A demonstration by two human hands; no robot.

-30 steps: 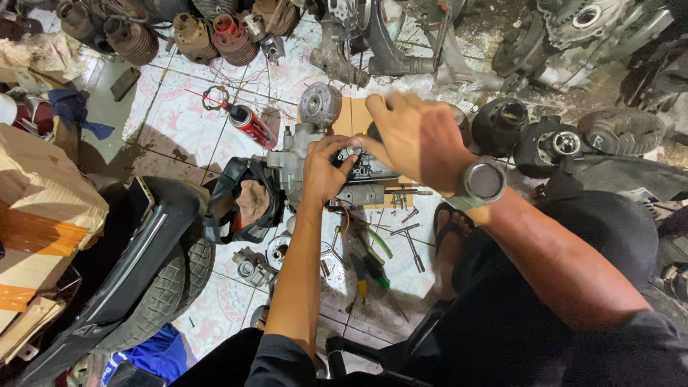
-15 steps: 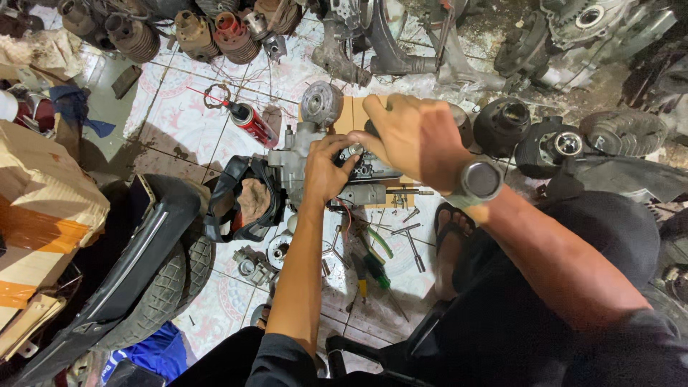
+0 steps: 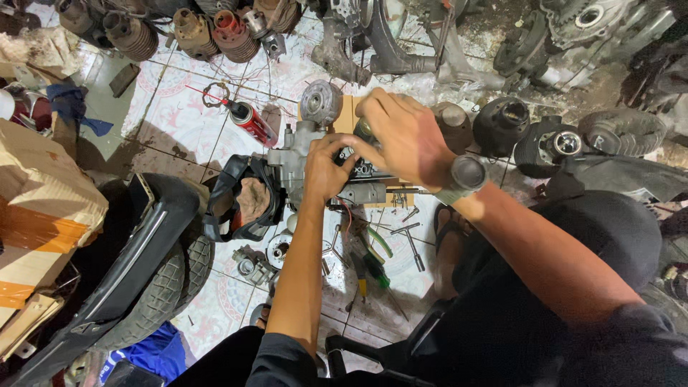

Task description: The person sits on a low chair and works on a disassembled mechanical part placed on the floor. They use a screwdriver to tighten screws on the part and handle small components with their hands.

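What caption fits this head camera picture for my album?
Both hands, left hand and right hand, grip a grey engine on a tiled floor among tools.

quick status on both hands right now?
Left hand: curled closed, gripping the top of the grey engine.
Right hand: fingers bent over the engine; whether it holds anything cannot be told.

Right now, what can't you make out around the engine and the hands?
Head view only:
- Top of the engine: covered by the left hand and right hand.
- Whatever the fingers grip: hidden under both hands.
- Small tools on the floor tiles: too small to tell apart.
- Tyre: partly hidden by the black panel.
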